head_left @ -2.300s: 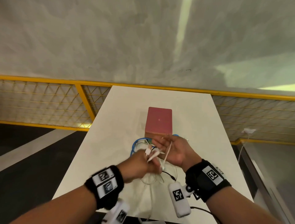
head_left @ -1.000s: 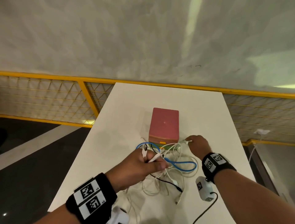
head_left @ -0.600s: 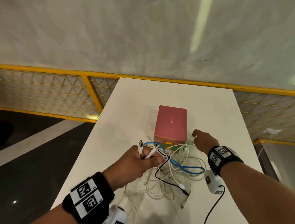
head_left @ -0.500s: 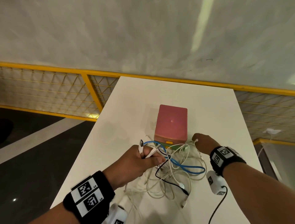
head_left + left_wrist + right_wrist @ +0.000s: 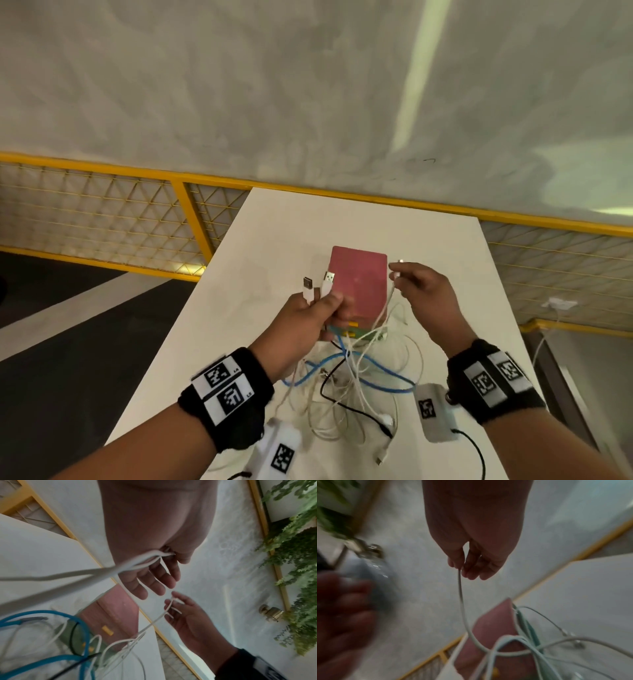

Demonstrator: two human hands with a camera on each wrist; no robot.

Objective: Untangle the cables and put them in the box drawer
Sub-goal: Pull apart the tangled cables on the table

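Observation:
A tangle of white, blue and black cables (image 5: 349, 387) lies on the white table (image 5: 260, 274) in front of a pink drawer box (image 5: 358, 284). My left hand (image 5: 322, 301) is raised before the box and grips white cables whose two USB plugs (image 5: 327, 279) stick up above the fingers. In the left wrist view its fingers (image 5: 164, 574) curl round the white strands (image 5: 120, 568). My right hand (image 5: 399, 277), at the box's right, pinches the end of a thin white cable (image 5: 461, 599) that hangs down into the tangle. The blue cable (image 5: 68, 616) loops at the box front.
The box's front shows a small yellow handle (image 5: 352, 323) and a green lower part. A yellow mesh railing (image 5: 102, 219) runs behind and beside the table. A pale wall rises beyond. Green foliage (image 5: 295, 561) hangs at the right of the left wrist view.
Both hands have risen off the table. The left lifted its plugs up in front of the box. The right took hold of a white cable end beside the box and raised it.

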